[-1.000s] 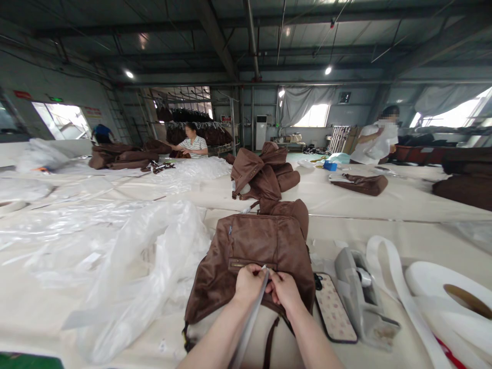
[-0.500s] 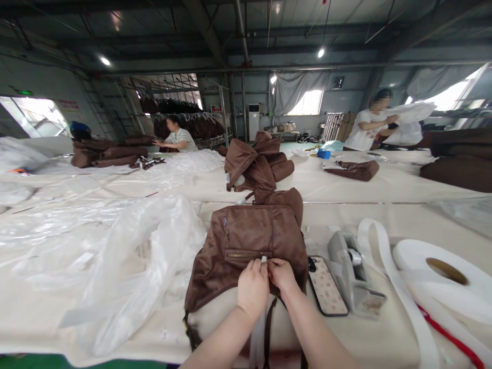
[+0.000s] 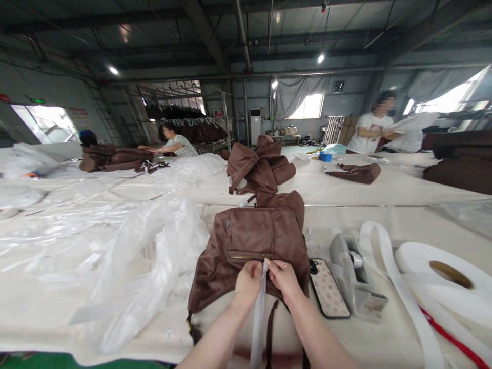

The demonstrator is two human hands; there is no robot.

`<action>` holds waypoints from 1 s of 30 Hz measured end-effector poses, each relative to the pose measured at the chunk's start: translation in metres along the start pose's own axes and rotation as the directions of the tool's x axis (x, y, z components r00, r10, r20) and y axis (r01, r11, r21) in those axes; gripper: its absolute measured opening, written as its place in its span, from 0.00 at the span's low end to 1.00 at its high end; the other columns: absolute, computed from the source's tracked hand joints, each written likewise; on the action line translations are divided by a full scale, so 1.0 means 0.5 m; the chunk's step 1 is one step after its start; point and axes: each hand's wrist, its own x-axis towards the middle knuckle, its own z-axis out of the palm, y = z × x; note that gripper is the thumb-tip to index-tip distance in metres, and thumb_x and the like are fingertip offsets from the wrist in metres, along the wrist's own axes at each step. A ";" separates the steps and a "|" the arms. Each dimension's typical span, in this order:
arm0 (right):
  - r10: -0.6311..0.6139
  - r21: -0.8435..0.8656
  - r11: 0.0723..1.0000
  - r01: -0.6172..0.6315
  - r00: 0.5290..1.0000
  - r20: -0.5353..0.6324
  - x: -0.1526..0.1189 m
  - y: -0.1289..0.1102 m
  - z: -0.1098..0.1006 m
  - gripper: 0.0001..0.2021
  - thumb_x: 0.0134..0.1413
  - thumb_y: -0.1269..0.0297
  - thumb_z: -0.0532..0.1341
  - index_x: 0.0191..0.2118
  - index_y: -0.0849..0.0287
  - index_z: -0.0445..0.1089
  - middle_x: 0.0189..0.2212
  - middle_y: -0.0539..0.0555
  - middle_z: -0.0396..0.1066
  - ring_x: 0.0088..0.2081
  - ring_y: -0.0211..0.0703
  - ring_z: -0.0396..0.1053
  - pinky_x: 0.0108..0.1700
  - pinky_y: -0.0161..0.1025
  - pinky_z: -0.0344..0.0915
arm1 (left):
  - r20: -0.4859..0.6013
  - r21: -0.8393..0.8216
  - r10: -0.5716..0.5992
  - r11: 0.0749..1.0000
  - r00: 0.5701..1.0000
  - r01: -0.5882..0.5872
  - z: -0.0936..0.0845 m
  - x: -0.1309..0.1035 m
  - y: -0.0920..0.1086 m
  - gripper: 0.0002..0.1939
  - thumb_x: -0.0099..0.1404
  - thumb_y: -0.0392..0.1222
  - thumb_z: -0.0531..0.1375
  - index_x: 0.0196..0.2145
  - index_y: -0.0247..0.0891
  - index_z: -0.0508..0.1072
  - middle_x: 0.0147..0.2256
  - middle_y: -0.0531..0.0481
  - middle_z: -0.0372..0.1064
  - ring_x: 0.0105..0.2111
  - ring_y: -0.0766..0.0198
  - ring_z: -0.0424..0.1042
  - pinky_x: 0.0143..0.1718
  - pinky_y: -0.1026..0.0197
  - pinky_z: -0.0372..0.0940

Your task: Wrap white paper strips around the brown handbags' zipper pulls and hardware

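A brown backpack (image 3: 249,230) with a pale lower part lies on the table in front of me. A narrow white strip (image 3: 259,318) runs down over it from just below its front zipper (image 3: 248,255). My right hand (image 3: 285,279) pinches the strip's upper end between thumb and fingertips. On the other side of the strip, my left hand (image 3: 248,282) is closed, its fingertips pinched at the strip's edge. A thin brown strap (image 3: 271,328) hangs beside the strip, below my right hand.
Right of the backpack are a phone (image 3: 329,288), a tape dispenser (image 3: 355,277) and a white tape roll (image 3: 434,266). Crumpled clear plastic (image 3: 142,271) covers the left side. More brown bags (image 3: 255,166) lie beyond. Two people (image 3: 179,143) work across the tables.
My hands have moved slightly apart, and the white strip now shows between them up to its top end. My left fingers have drawn back a little to the left.
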 end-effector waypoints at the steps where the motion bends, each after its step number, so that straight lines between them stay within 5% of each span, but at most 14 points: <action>1: 0.002 -0.009 1.000 -0.002 1.000 -0.006 0.001 0.002 0.001 0.26 0.39 0.38 0.63 0.16 0.58 0.61 0.08 0.43 0.54 0.11 0.28 0.46 0.15 0.32 0.40 | 0.070 -0.018 -0.031 0.999 0.997 0.033 0.005 0.006 -0.002 0.14 0.69 0.43 0.50 0.35 0.35 0.73 0.31 0.45 0.75 0.32 0.60 0.75 0.37 0.61 0.67; 3: 0.002 -0.030 1.000 -0.003 1.000 -0.016 0.001 0.001 0.000 0.26 0.38 0.37 0.63 0.17 0.58 0.62 0.09 0.43 0.54 0.11 0.29 0.46 0.15 0.32 0.41 | 0.137 0.002 -0.024 1.000 0.990 0.024 0.014 0.014 -0.005 0.14 0.68 0.43 0.51 0.31 0.34 0.72 0.26 0.48 0.74 0.27 0.63 0.74 0.31 0.63 0.66; 12: -0.013 -0.162 0.987 0.003 0.998 -0.062 -0.002 -0.016 0.020 0.28 0.39 0.34 0.60 0.15 0.56 0.57 0.08 0.42 0.52 0.10 0.28 0.43 0.14 0.32 0.39 | 0.178 0.183 0.048 0.980 0.983 -0.081 0.009 0.006 -0.013 0.11 0.68 0.36 0.49 0.35 0.34 0.70 0.32 0.41 0.73 0.33 0.58 0.73 0.36 0.61 0.61; 16: -0.073 -0.297 0.953 0.062 0.997 -0.023 -0.047 -0.058 0.004 0.22 0.45 0.43 0.63 0.17 0.58 0.66 0.11 0.47 0.63 0.13 0.32 0.55 0.17 0.33 0.51 | 0.216 0.161 0.067 0.982 0.974 -0.103 0.003 0.018 -0.025 0.13 0.68 0.35 0.46 0.29 0.37 0.68 0.28 0.45 0.71 0.30 0.61 0.70 0.35 0.62 0.60; 18: -0.214 -0.434 0.884 0.175 0.976 -0.042 -0.089 -0.094 -0.048 0.15 0.49 0.49 0.63 0.26 0.57 0.74 0.21 0.51 0.73 0.21 0.38 0.66 0.26 0.34 0.60 | 0.234 0.118 0.094 0.985 0.968 -0.124 0.000 0.025 -0.033 0.15 0.68 0.35 0.45 0.26 0.38 0.65 0.26 0.49 0.68 0.29 0.63 0.68 0.35 0.63 0.59; 20: -0.441 -0.661 0.710 0.245 0.886 -0.145 -0.135 -0.131 -0.130 0.13 0.55 0.52 0.59 0.36 0.54 0.76 0.33 0.54 0.76 0.31 0.42 0.71 0.35 0.35 0.63 | 0.255 0.067 0.130 0.986 0.958 -0.151 -0.003 0.030 -0.042 0.14 0.67 0.37 0.45 0.25 0.39 0.64 0.24 0.52 0.65 0.29 0.63 0.66 0.35 0.64 0.59; 22: -0.589 -0.840 0.533 0.099 0.757 -0.284 -0.175 -0.156 -0.230 0.14 0.58 0.54 0.56 0.39 0.54 0.75 0.38 0.57 0.75 0.33 0.44 0.71 0.38 0.38 0.62 | 0.260 0.002 0.168 0.985 0.951 -0.174 -0.004 0.035 -0.053 0.14 0.66 0.41 0.45 0.25 0.40 0.63 0.23 0.54 0.62 0.28 0.63 0.64 0.33 0.64 0.59; 24: -0.572 -0.854 0.511 -0.096 0.704 -0.421 -0.203 -0.164 -0.327 0.14 0.56 0.54 0.56 0.36 0.55 0.75 0.40 0.60 0.74 0.34 0.47 0.71 0.38 0.39 0.62 | 0.250 -0.061 0.194 0.981 0.949 -0.184 -0.003 0.039 -0.064 0.14 0.65 0.44 0.45 0.25 0.41 0.63 0.21 0.55 0.60 0.26 0.62 0.63 0.31 0.63 0.58; 27: -0.404 -0.762 0.630 -0.151 0.775 -0.487 -0.212 -0.151 -0.425 0.15 0.53 0.53 0.58 0.27 0.57 0.75 0.33 0.60 0.76 0.34 0.50 0.72 0.38 0.40 0.63 | 0.247 -0.110 0.214 0.975 0.945 -0.193 0.002 0.043 -0.074 0.14 0.62 0.49 0.46 0.25 0.41 0.63 0.21 0.55 0.59 0.25 0.61 0.62 0.31 0.62 0.58; 30: -0.342 -0.717 0.691 -0.092 0.832 -0.436 -0.203 -0.134 -0.452 0.15 0.51 0.52 0.58 0.25 0.57 0.75 0.27 0.56 0.76 0.32 0.50 0.73 0.38 0.41 0.66 | 0.237 -0.120 0.221 0.973 0.946 -0.197 0.005 0.044 -0.077 0.15 0.61 0.51 0.46 0.24 0.41 0.63 0.20 0.55 0.59 0.25 0.61 0.62 0.31 0.61 0.58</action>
